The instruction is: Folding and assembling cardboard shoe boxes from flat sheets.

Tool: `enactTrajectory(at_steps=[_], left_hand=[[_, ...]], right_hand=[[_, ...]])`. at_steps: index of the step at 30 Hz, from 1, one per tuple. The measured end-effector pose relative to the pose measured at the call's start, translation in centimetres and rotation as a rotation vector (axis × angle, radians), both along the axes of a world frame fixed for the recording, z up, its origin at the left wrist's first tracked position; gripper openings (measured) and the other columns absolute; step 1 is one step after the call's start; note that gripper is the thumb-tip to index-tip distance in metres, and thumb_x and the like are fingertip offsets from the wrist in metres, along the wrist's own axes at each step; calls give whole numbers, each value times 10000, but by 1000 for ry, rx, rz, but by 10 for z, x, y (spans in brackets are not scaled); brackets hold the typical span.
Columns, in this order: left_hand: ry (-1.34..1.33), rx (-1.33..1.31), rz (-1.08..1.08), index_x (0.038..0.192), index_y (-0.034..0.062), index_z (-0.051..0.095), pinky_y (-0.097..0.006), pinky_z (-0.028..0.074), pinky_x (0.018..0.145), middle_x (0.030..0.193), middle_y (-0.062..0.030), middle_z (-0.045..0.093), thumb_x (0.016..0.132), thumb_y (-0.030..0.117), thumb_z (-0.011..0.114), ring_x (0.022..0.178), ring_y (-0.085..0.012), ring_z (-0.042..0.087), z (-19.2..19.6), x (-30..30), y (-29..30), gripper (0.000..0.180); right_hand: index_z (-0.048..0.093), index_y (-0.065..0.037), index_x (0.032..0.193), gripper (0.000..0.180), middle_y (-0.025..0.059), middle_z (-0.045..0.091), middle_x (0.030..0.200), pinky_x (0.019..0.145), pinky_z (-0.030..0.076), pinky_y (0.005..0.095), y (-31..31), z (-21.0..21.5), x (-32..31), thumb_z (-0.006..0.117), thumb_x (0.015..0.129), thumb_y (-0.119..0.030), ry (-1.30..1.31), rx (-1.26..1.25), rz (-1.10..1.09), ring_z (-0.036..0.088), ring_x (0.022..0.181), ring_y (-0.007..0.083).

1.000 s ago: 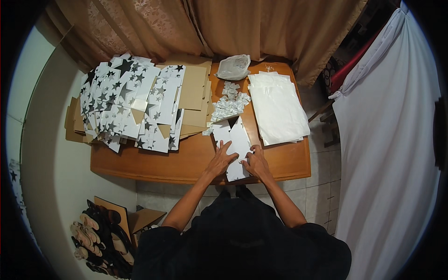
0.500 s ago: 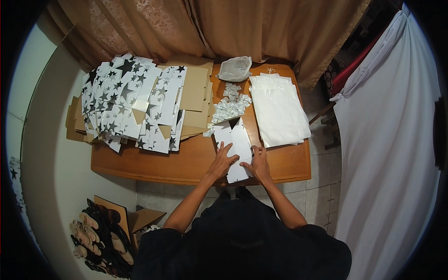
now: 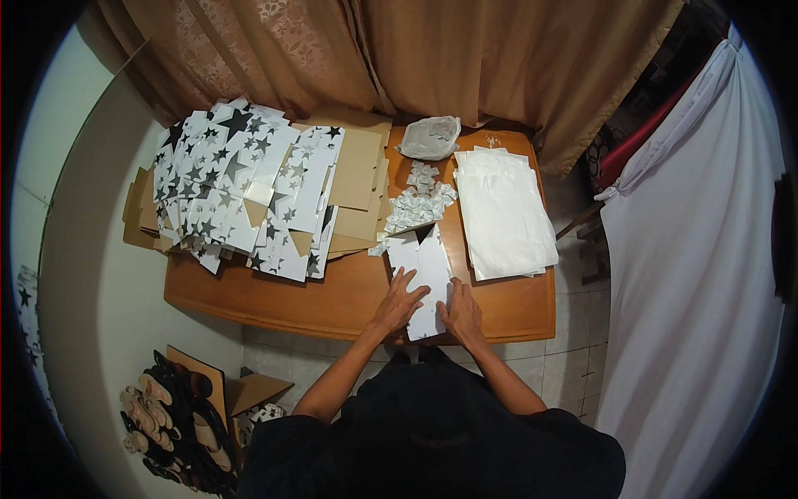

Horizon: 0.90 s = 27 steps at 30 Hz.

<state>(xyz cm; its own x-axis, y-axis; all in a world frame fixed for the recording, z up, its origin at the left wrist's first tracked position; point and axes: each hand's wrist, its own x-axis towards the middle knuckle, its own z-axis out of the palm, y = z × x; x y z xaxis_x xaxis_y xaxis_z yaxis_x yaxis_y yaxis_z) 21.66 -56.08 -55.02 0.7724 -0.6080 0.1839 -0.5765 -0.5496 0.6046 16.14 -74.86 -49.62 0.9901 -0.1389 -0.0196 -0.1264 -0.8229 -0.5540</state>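
Note:
A white cardboard piece (image 3: 426, 287), creased and partly folded, lies at the table's front edge with its far end by the small packets. A dark triangular mark or gap shows at that far end. My left hand (image 3: 401, 301) lies on its left side, fingers spread and pressing on the surface. At the right edge of the cardboard rests my right hand (image 3: 462, 314), its thumb on the white face and the fingers apart from it. Just beyond is a heap of small whitish packets (image 3: 420, 206), part of it against the cardboard.
On the wooden table (image 3: 515, 312), star-printed cardboard sheets (image 3: 224, 183) and brown cardboard (image 3: 353, 179) are piled at left. A stack of white sheets or bags (image 3: 507, 216) lies at right. A clear plastic bag (image 3: 430, 137) sits at the back, before brown curtains (image 3: 440, 58).
The table and everything on it appear slightly lower in the picture. My right hand's fingers have loosened at the cardboard's edge; my left hand stays on the cardboard.

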Motion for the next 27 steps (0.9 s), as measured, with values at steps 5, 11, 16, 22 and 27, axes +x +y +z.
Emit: enactTrajectory(at_steps=[5, 11, 16, 22, 27], left_hand=[[77, 88, 95, 1350, 217, 566, -681, 238, 1139, 1491, -257, 367, 877, 174, 715, 1421, -474, 313, 13, 7, 4, 498], [89, 173, 153, 1438, 267, 527, -715, 198, 1126, 1555, -274, 291, 945, 163, 614, 1473, -464, 241, 11, 34, 4, 511], [21, 168, 56, 1383, 237, 585, -613, 285, 1158, 1549, -274, 301, 935, 113, 617, 1446, -475, 304, 2, 48, 5, 466], [116, 142, 43, 1317, 188, 614, -500, 460, 1074, 1514, -279, 347, 923, 87, 639, 1439, -475, 316, 9, 49, 5, 408], [87, 110, 40, 1293, 180, 620, -505, 463, 1069, 1512, -289, 344, 916, 86, 648, 1422, -487, 342, 4, 50, 6, 390]], right_hand=[[530, -9, 1238, 511, 229, 577, 1024, 808, 507, 490, -19, 4, 34, 751, 811, -181, -21, -53, 78, 603, 977, 413], [557, -15, 1246, 463, 227, 565, 1143, 912, 471, 473, -13, 18, 119, 714, 823, -117, -286, -32, 206, 553, 1105, 404], [585, -109, 1316, 479, 176, 548, 1312, 1084, 379, 519, 1, 24, 160, 651, 846, -45, -419, -145, 394, 499, 1268, 369], [714, -199, 1195, 394, 64, 643, 1207, 1126, 286, 567, -1, 4, 163, 562, 873, -31, -180, -233, 611, 534, 1226, 269], [758, -150, 1085, 318, 42, 673, 1134, 1065, 349, 460, -12, -7, 152, 567, 863, -25, -216, -158, 639, 569, 1162, 240]])
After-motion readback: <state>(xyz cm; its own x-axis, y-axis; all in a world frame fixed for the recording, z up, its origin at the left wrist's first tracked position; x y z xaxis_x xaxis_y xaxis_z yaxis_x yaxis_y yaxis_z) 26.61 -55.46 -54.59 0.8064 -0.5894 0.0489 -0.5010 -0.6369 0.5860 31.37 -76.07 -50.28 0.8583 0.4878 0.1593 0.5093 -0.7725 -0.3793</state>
